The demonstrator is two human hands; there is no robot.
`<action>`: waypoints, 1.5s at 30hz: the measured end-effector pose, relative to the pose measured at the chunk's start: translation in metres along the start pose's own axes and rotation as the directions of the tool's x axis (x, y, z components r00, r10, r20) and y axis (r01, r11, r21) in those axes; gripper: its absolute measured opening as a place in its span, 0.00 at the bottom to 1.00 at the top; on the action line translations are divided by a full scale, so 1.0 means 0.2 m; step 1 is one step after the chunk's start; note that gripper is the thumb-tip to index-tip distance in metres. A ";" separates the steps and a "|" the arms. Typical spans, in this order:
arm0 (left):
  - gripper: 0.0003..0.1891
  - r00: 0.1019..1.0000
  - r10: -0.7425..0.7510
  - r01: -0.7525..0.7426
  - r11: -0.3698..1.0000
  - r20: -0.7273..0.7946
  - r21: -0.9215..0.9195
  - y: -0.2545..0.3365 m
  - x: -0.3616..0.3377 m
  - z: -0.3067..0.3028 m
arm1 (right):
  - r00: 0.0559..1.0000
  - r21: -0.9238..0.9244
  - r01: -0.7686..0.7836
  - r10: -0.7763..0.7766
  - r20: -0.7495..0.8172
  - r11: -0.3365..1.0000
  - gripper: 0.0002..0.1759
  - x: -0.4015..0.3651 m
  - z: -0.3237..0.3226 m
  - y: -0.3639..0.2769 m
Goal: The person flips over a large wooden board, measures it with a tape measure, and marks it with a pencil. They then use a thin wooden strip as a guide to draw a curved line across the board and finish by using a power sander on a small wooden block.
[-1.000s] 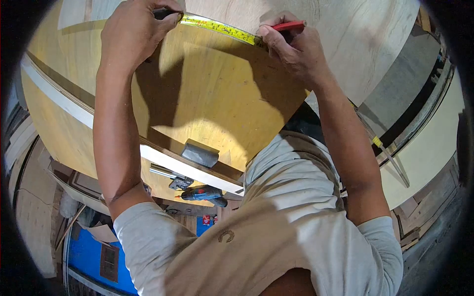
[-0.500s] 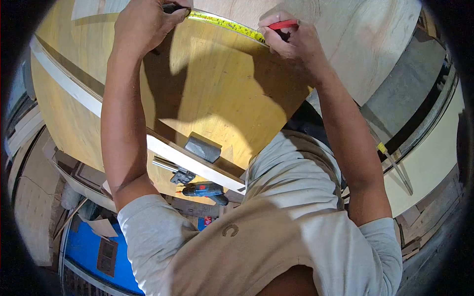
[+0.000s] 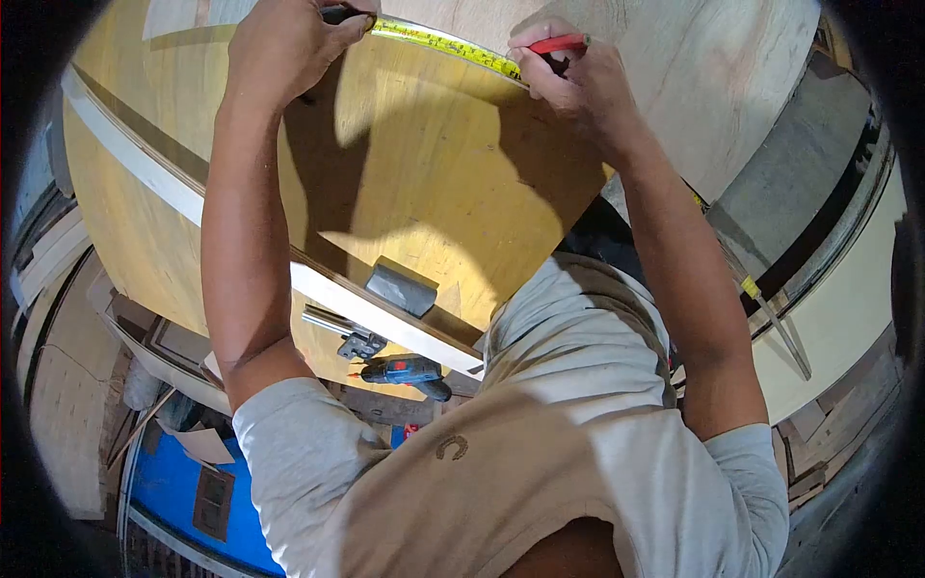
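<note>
A yellow tape measure is stretched between my two hands, along the edge of a pale plywood sheet that lies over a yellowish board. My left hand is closed on the tape's left end, where something dark shows at the fingertips. With its fingers pinched round a red pencil, my right hand is at the tape's right part. Whether those fingers also press the tape is hard to tell.
A white-edged strip crosses the board, with a grey block against it. Beyond it lie a metal clamp and a blue cordless drill. A screwdriver with a yellow handle part is at the right. Blue surface lower left.
The view has shifted slightly, so the scene sits a little further right. The red pencil is tilted slightly more upward. Both hands keep their hold.
</note>
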State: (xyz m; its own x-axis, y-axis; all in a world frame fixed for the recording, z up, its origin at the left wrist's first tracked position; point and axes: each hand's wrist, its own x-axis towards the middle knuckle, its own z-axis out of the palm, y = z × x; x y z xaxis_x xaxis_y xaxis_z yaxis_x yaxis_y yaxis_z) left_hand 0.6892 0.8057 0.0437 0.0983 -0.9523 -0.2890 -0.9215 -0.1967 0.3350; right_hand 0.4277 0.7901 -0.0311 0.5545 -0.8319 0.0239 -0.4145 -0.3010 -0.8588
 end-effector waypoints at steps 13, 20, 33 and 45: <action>0.06 0.996 0.061 -0.057 0.997 -0.061 0.051 -0.03 -0.01 0.03 | 0.998 -0.087 -0.016 0.021 0.052 0.996 0.12 -0.01 0.00 0.07; 0.08 0.989 0.147 -0.146 0.988 -0.013 0.051 -0.12 0.03 0.08 | 0.995 0.090 -0.100 0.102 -0.011 0.991 0.10 -0.02 0.02 0.03; 0.09 0.989 0.104 -0.128 0.961 0.108 0.247 -0.04 0.03 0.03 | 0.854 0.305 -0.324 0.415 -0.313 0.896 0.14 -0.58 -1.10 0.28; 0.08 0.977 0.204 -0.203 0.979 0.058 -0.010 1.06 0.56 -0.07 | 0.475 -0.130 -0.850 0.638 -0.606 0.510 0.22 -2.09 -2.00 1.75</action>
State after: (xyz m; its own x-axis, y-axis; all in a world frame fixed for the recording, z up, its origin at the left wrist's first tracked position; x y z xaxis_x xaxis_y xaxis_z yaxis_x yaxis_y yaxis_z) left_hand 0.5103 0.6541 0.0944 -0.1135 -0.9571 -0.2665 -0.9183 -0.0013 0.3960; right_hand -0.2381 0.8448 -0.1367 -0.4387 -0.8698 -0.2261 -0.7766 0.4935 -0.3915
